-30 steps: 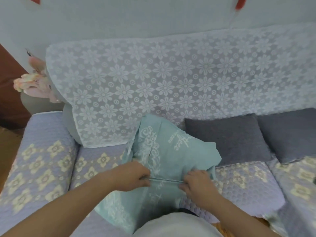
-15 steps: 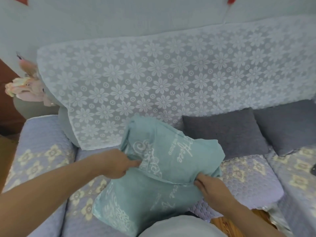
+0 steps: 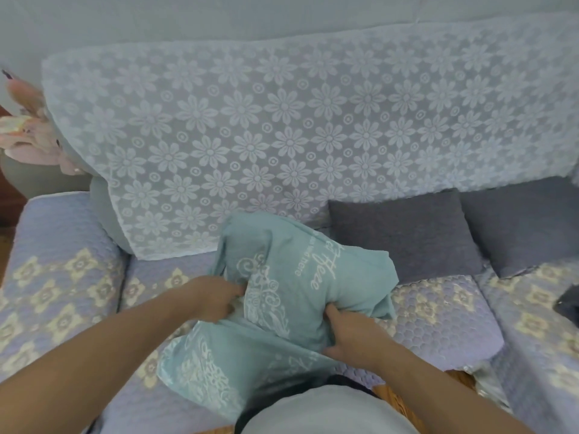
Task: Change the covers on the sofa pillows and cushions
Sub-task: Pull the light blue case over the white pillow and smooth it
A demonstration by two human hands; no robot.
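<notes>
Both hands clutch the teal pillow (image 3: 282,296), which is bunched on the sofa seat (image 3: 438,314) between them. The left hand (image 3: 216,296) grips its left side with fingertips buried in a fold, and the right hand (image 3: 351,333) pinches the right edge. Beyond the right hand lie two grey cushions (image 3: 407,233); a dark object (image 3: 568,303) is cut off further right.

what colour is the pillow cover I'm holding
Light teal pillow cover with white swirls and lettering; head view.

teal pillow cover (image 3: 282,292), white scrollwork | lace throw (image 3: 282,126), white daisies | grey cushions (image 3: 407,233)
</notes>
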